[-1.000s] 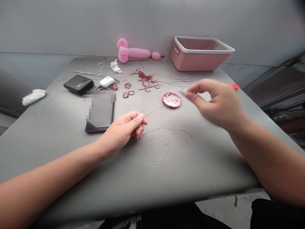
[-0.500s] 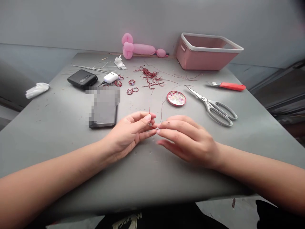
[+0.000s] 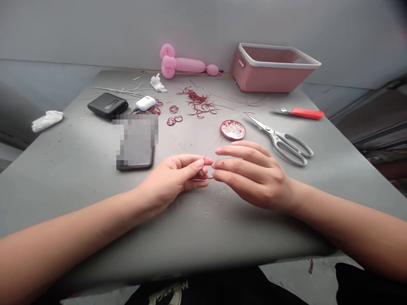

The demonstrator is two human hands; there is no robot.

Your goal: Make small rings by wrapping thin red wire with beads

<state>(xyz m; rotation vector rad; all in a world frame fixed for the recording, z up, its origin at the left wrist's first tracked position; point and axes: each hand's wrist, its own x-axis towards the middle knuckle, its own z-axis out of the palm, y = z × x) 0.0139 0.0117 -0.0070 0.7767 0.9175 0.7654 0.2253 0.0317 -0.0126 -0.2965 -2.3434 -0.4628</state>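
Note:
My left hand (image 3: 178, 176) rests on the grey table (image 3: 203, 228), thumb and forefinger pinched on a thin red wire (image 3: 207, 176) with a small bead on it. My right hand (image 3: 251, 171) meets it fingertip to fingertip, its fingers pressed together at the wire's other side. A small bead sits on one right fingertip. Just beyond my hands lies a round red lid (image 3: 232, 129) filled with pale beads.
Grey scissors (image 3: 282, 142) and a red-handled cutter (image 3: 302, 112) lie right. A pink bin (image 3: 273, 67) and a pink balloon (image 3: 184, 65) stand at the back. Red wire scraps (image 3: 199, 103) and rings (image 3: 173, 118), a phone (image 3: 136, 146), a power bank (image 3: 107, 105) and an earbud case (image 3: 145, 103) sit left.
My right hand came back from near the bead lid and scissors to meet my left hand. The loose wire that lay on the table is now bunched between the fingertips.

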